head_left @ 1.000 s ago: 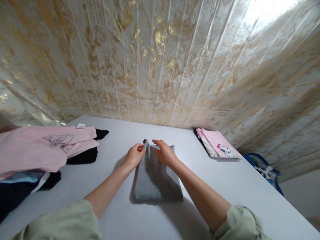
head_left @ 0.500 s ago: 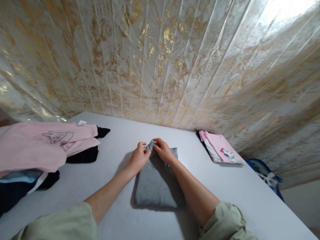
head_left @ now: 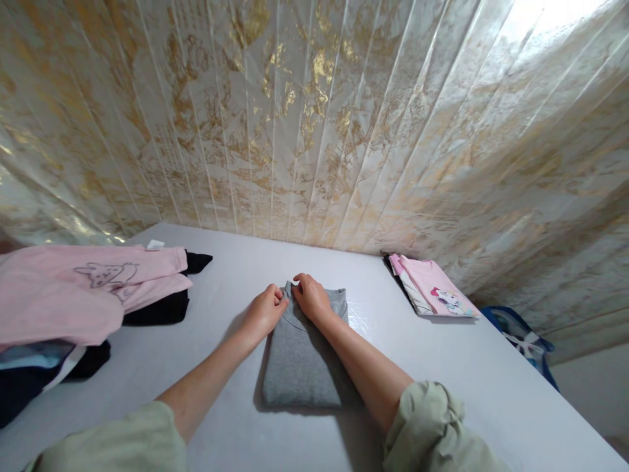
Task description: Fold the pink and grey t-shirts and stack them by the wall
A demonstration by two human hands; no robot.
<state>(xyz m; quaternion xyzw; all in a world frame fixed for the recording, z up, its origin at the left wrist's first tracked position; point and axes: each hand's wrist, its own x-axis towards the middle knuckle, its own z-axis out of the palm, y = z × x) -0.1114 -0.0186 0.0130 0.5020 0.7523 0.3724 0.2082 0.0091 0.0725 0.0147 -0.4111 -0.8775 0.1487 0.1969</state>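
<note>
A folded grey garment [head_left: 299, 357] lies flat in the middle of the white table [head_left: 236, 419]. My left hand [head_left: 264, 311] pinches the far left corner of the grey garment with its fingers closed. Right beside it, my right hand [head_left: 310, 296] has its fingers curled on the same far edge. Both hands nearly touch each other at that corner.
A loose heap with a pink rabbit-print top [head_left: 73, 288] over black and blue clothes [head_left: 29, 373] covers the table's left side. A small stack of folded pink clothes [head_left: 432, 295] lies at the far right. A blue bag [head_left: 521, 337] sits past the right edge. A gold-patterned curtain [head_left: 314, 118] hangs behind.
My hands lifted the far left corner of the grey garment, then lowered it flat. Both hands have drawn together at that corner.
</note>
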